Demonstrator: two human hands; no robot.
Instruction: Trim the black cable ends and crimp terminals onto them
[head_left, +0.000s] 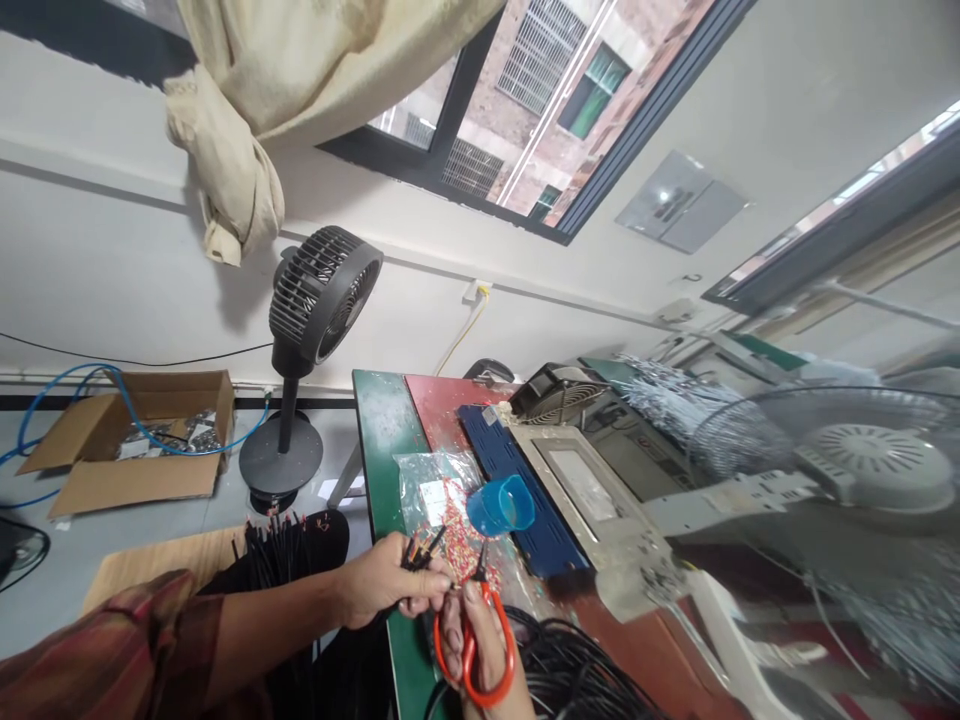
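My left hand (386, 585) grips a bundle of black cables (421, 550) with stripped, coloured wire ends poking out past the fingers. My right hand (471, 640) holds orange-handled scissors (474, 650), fingers through the loops, their tip close to the cable ends. Both hands hover over the green edge of the workbench (382, 440). Just beyond them lies a clear plastic bag of small red and white parts (450, 500) and a blue plastic cup (501, 505) tipped on its side.
A coil of black cable (577, 670) lies beside my right hand. A grey machine (592, 490) and a white desk fan (862, 470) fill the right. A black floor fan (315, 330), a cardboard box (135, 440) and more black cables (285, 545) are at left.
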